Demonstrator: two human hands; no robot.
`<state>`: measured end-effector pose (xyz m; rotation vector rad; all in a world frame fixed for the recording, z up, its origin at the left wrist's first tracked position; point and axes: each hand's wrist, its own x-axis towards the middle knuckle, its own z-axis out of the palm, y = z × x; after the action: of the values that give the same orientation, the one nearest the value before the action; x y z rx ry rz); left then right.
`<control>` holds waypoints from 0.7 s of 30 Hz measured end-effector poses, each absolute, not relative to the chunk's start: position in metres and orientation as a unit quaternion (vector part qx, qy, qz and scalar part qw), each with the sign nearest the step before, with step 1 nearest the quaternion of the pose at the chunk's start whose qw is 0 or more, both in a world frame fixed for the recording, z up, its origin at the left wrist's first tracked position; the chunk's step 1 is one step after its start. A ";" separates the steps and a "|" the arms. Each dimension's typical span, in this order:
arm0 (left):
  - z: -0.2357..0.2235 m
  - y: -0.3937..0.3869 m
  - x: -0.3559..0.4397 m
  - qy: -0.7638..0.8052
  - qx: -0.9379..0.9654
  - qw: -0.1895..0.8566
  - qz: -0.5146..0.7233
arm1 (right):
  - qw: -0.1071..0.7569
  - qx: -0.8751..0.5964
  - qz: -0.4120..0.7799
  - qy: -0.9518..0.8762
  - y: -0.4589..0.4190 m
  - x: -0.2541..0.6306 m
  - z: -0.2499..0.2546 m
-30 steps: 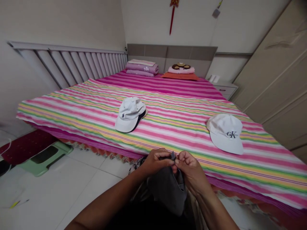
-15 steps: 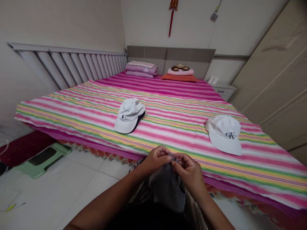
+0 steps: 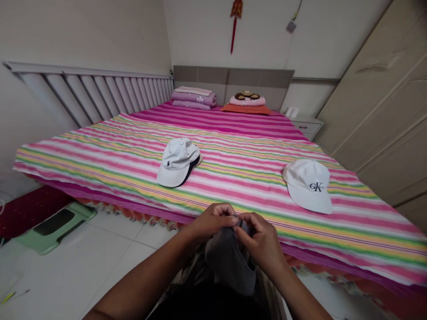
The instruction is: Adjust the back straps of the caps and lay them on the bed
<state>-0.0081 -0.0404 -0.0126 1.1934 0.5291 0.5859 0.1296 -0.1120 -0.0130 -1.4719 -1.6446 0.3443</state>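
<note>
A grey cap [image 3: 228, 260] hangs from my two hands, in front of my body and close to the bed's near edge. My left hand [image 3: 216, 220] pinches its upper edge, thumb against fingers. Right beside it, my right hand [image 3: 262, 238] grips the same part, and the fingertips of both hands nearly touch. What lies between the fingertips, a strap or the cap's edge, I cannot make out. On the bed ahead lie a white cap [image 3: 178, 161] with a small dark logo, resting over a dark-brimmed one, and another white cap [image 3: 308, 184] with dark letters at the right.
A striped sheet [image 3: 233, 178] covers the bed. Folded purple bedding [image 3: 193, 98] and a pink-and-orange stack [image 3: 247, 104] sit by the headboard [image 3: 260, 80]. A green stool [image 3: 56, 229] stands on the floor at the left. A nightstand [image 3: 307, 126] stands at the far right.
The view has shifted slightly, so the bed and caps sit a little further left. Both hands still hold the grey cap, their fingers moving only slightly.
</note>
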 end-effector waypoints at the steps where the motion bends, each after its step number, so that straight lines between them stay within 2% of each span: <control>1: -0.009 -0.039 -0.009 0.239 0.561 0.748 0.262 | 0.435 -0.595 0.139 -0.662 -0.112 0.130 -0.010; 6: 0.002 -0.034 -0.016 0.252 0.585 0.732 0.242 | 0.426 -0.608 0.144 -0.654 -0.116 0.132 0.004; 11: -0.009 -0.033 -0.019 0.229 0.561 0.762 0.230 | 0.469 -0.609 0.178 -0.614 -0.119 0.129 0.005; 13: -0.015 -0.033 -0.019 0.212 0.524 0.791 0.234 | 0.487 -0.597 0.259 -0.583 -0.118 0.130 0.002; 17: -0.018 -0.032 -0.018 0.188 0.438 0.839 0.263 | 0.481 -0.508 0.513 -0.497 -0.113 0.141 -0.007; 21: -0.013 -0.026 -0.019 0.178 0.405 0.851 0.284 | 0.420 -0.453 0.614 -0.491 -0.115 0.154 -0.015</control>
<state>-0.0189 -0.0256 -0.0126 0.8534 0.3747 0.5982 0.1544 -0.1153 -0.0146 -1.1351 -1.2314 1.5404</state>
